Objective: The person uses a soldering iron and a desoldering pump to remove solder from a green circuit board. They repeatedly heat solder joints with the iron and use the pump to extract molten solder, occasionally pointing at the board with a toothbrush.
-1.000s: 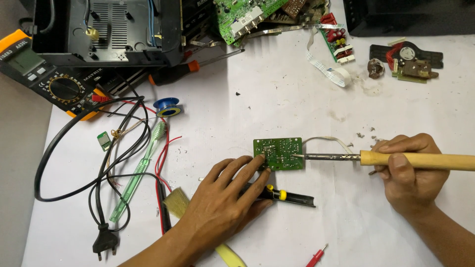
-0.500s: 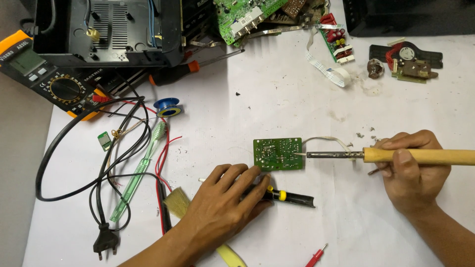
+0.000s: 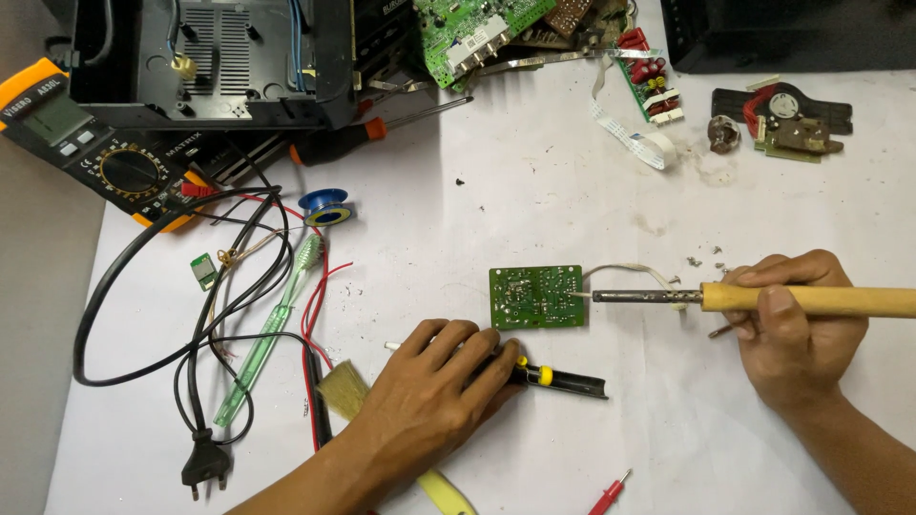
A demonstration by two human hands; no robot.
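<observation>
Since a second ago the left hand (image 3: pixel 429 396) has slid down off the green circuit board (image 3: pixel 537 297); its fingertips now lie just below the board's lower left corner, and the board has shifted slightly. The soldering iron (image 3: pixel 763 298) remains level, its tip at the board's right edge.

From the left: a yellow-cased multimeter (image 3: pixel 91 143) sits at the table's corner, partly under an open black plastic chassis (image 3: pixel 210 57) with slotted vents. A thick black mains cable (image 3: pixel 162 305) loops across the sheet and ends in a two-pin plug (image 3: pixel 202 467). Beside it lie thin red leads, a translucent green toothbrush (image 3: pixel 267 334), a blue solder spool (image 3: pixel 324 207) and a small bristle brush (image 3: pixel 342 389).

The left hand rests palm down, fingers together and slightly curled over a black tool with a yellow band (image 3: pixel 558 380); I cannot tell whether it grips the tool or merely covers it. The circuit board is a small flat rectangle, solder side up, lying near the middle of the table, with a white wire (image 3: pixel 630 272) curling from its right side.

The right hand (image 3: pixel 792 329) is closed around the iron's pale wooden handle, thumb on top; the metal shaft is dark and scorched.

Beyond lie larger green boards (image 3: pixel 477 33), a white ribbon cable (image 3: pixel 630 133) and small parts. The surface is a white sheet (image 3: pixel 572 200), smudged and flecked with debris, over a grey table.
</observation>
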